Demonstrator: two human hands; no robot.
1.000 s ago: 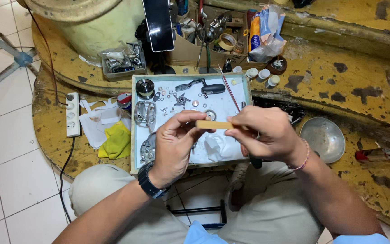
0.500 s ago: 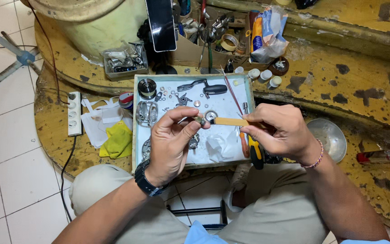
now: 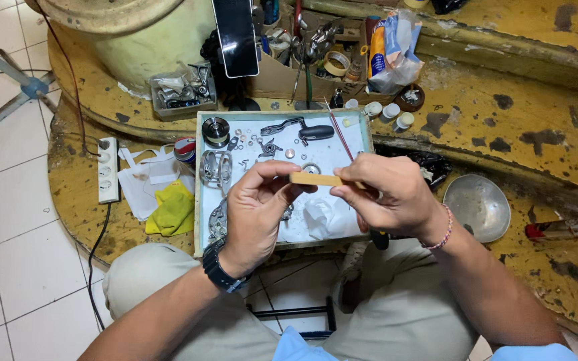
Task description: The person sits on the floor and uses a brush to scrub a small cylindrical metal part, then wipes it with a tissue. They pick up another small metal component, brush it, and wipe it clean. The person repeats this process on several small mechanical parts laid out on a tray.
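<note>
Head view is looking straight down on a seated person's two hands, meeting over a shallow white tray [image 3: 362, 134] that is sitting on a worn yellow bench [image 3: 536, 120]. Right hand [image 3: 386, 194] is pinching one end of a short tan stick [image 3: 316, 179] between thumb and fingers, holding it roughly level, with its free end pointing toward the left hand [image 3: 255, 210]. That left hand, wearing a dark wristwatch [image 3: 219, 267], is curling its fingertips together right at the stick's tip — whether something small is caught between them is too fine to tell. Both hands are hovering just above the tray rather than resting in it.

Scattered metal pieces are lying in the tray: a round dark spool [image 3: 215, 130] in the upper left corner, a silvery frame part [image 3: 215, 167] just below it, a black-knobbed crank handle [image 3: 299, 130] near the top middle, and small washers and screws between them. A crumpled white tissue [image 3: 319, 217] is lying in the tray under the right hand. A thin red rod [image 3: 339, 127] is leaning across the upper right of the tray.

Off to the left, a yellow cloth [image 3: 172, 210] is lying beside a white power strip [image 3: 108, 170]. To the right, a shallow metal bowl [image 3: 476, 207] is sitting well apart from the tray.
</note>
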